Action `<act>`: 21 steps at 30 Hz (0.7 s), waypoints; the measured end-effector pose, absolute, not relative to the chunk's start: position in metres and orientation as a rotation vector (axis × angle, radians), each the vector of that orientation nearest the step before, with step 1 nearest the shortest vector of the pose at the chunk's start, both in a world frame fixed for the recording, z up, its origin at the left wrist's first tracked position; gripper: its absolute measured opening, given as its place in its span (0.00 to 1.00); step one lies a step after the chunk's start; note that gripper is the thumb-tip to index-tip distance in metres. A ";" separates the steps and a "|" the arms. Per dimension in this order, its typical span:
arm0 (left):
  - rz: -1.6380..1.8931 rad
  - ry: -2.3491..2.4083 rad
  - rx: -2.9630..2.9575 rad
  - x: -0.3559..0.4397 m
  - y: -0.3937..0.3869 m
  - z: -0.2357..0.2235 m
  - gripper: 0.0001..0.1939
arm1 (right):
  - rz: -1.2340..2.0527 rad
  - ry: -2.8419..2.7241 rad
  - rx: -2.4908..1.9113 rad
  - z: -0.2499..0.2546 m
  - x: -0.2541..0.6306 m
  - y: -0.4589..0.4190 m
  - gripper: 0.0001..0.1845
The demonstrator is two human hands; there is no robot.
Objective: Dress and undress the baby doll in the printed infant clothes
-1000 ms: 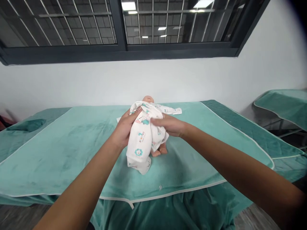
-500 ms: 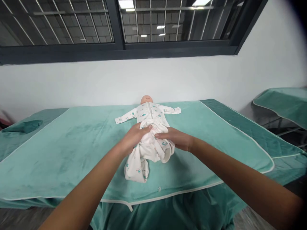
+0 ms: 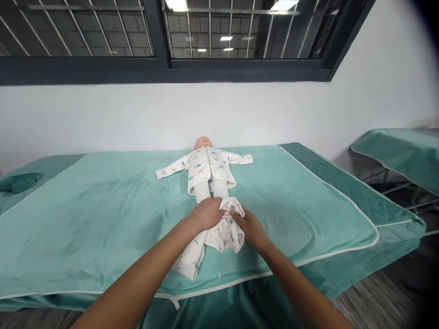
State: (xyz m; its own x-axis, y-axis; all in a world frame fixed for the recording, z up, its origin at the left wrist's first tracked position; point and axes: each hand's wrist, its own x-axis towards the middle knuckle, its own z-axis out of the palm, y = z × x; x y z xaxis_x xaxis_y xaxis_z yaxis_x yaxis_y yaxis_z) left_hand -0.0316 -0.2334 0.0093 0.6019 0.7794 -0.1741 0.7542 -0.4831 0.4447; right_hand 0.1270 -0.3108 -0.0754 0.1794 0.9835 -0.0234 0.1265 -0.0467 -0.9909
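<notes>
A baby doll (image 3: pixel 203 142) lies on its back on the green cover, its head toward the wall. It wears a white printed long-sleeved top (image 3: pixel 199 165) with both sleeves spread out. Its pale legs (image 3: pixel 202 191) show below the hem. Matching printed pants (image 3: pixel 224 235) are bunched around the lower legs, and the feet are hidden. My left hand (image 3: pixel 207 214) is closed on the waistband side of the pants. On the other side, my right hand (image 3: pixel 252 228) pinches the same bunched cloth between thumb and fingers. One pant leg (image 3: pixel 188 260) trails toward the near edge.
The light green cover (image 3: pixel 103 219) with white piping lies over a darker green bed (image 3: pixel 394 210). A white wall (image 3: pixel 137 116) and a dark-framed barred window (image 3: pixel 240 71) stand behind. Another green-covered bed (image 3: pixel 404 151) is at the right.
Both hands have moved toward me and down the doll, drawing the pants from the top's hem to the lower legs. The doll's upper legs now show. The view has shifted slightly.
</notes>
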 end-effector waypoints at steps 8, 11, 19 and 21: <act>0.307 0.892 1.847 -0.045 -0.243 0.018 0.21 | 1.037 -1.121 -1.279 -0.075 0.123 -0.314 0.19; 0.353 0.894 1.639 -0.051 -0.242 0.021 0.22 | 1.033 -1.029 -1.133 -0.078 0.122 -0.311 0.18; 0.204 0.752 1.612 -0.062 -0.205 0.045 0.23 | 0.733 -0.981 -1.125 -0.081 0.117 -0.271 0.14; 0.208 0.799 1.675 -0.058 -0.195 0.052 0.20 | 0.752 -0.970 -1.105 -0.080 0.116 -0.262 0.14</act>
State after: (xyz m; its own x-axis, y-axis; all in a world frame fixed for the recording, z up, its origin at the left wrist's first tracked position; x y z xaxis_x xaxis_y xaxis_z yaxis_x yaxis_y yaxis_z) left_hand -0.0583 -0.1954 0.0519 0.7475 0.6024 -0.2799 0.3891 -0.0555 0.9195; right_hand 0.1163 -0.2619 -0.0796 0.4031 0.8787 0.2558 -0.0293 0.2918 -0.9560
